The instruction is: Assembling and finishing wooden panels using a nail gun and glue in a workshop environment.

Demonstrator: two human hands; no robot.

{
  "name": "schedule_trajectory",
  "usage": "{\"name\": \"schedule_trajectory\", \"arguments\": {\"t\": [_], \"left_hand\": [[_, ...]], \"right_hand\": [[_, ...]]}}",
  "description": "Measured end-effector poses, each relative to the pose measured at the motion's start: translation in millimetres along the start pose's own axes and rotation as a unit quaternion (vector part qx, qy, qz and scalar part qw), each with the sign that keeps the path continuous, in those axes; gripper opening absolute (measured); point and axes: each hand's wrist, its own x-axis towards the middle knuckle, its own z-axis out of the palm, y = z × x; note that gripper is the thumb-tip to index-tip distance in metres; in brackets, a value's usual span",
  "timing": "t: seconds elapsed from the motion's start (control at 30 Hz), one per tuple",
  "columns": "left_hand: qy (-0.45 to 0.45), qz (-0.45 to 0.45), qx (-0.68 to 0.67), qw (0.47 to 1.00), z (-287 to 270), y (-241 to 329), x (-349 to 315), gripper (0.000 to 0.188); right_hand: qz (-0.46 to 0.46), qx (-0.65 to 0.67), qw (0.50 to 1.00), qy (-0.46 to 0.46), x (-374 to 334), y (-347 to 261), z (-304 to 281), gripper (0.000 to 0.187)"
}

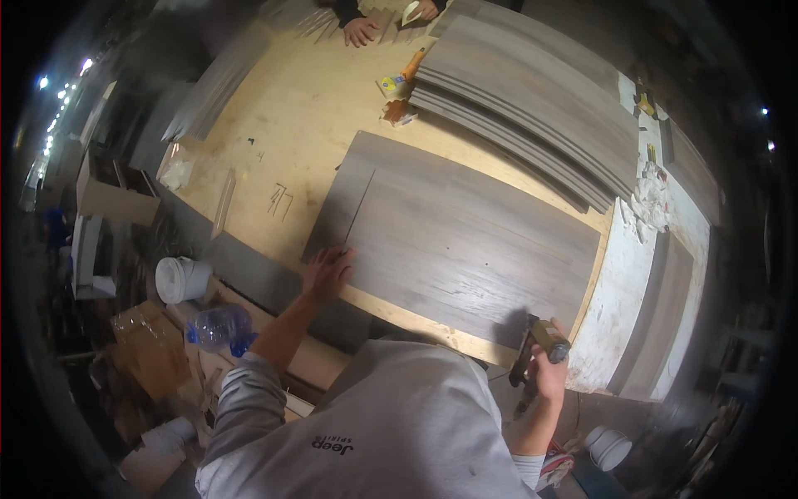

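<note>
Two hands are at work on one grey wood-grain board (465, 241) that lies flat on a plywood counter (274, 141). The left hand (327, 273) lies open and flat, fingers spread, pressing on the board's near left corner beside a thin dark line that runs up the board from that corner. The right hand (549, 373) has its grip clenched around a yellow-and-black power tool (536, 349), held just off the board's near right corner, past the counter's edge; what kind of tool it is I cannot tell.

To do this step well, I judge that the flat hand should bear straight down so the board cannot slide, and stay well clear of wherever the tool meets the board. The tool should come in level and square to the edge, with the board's corner fully backed by the counter.

Behind the board sits a stack of similar grey boards (532, 108), fanned slightly at the edges. An orange-handled tool (413, 63) and small scraps lie near the stack's left end. Another person's hand (360, 32) rests on the far edge of the counter. The right side of the counter is white and smeared. Below on the left stand a white bucket (181, 279) and a clear water bottle (218, 326) among cardboard boxes; the room is dim, with lights far off.
</note>
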Motion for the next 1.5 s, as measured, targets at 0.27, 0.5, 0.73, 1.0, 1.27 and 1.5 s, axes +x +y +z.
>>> {"name": "schedule_trajectory", "arguments": {"t": [0.27,0.5,0.73,1.0,1.27,1.5], "left_hand": [[0.017,-0.186,-0.200,0.962,-17,19,43,0.040],[-0.060,-0.358,-0.299,0.882,-16,5,94,0.020],[-0.081,-0.376,-0.311,0.869,-23,-1,88,0.019],[-0.065,-0.326,-0.333,0.882,-17,-6,80,0.021],[-0.094,-0.336,-0.339,0.874,-30,-10,85,0.022],[-0.059,-0.310,-0.315,0.895,-17,-9,82,0.019]], "right_hand": [[0.036,0.027,0.997,-0.068,-16,-30,103,0.072],[0.036,-0.045,0.982,-0.178,20,-101,218,0.071],[0.022,-0.168,0.951,-0.258,78,-134,336,0.069],[0.023,-0.245,0.930,-0.272,98,-118,367,0.068],[0.030,-0.247,0.932,-0.263,97,-119,373,0.069],[0.025,-0.193,0.951,-0.238,78,-120,356,0.075]]}}
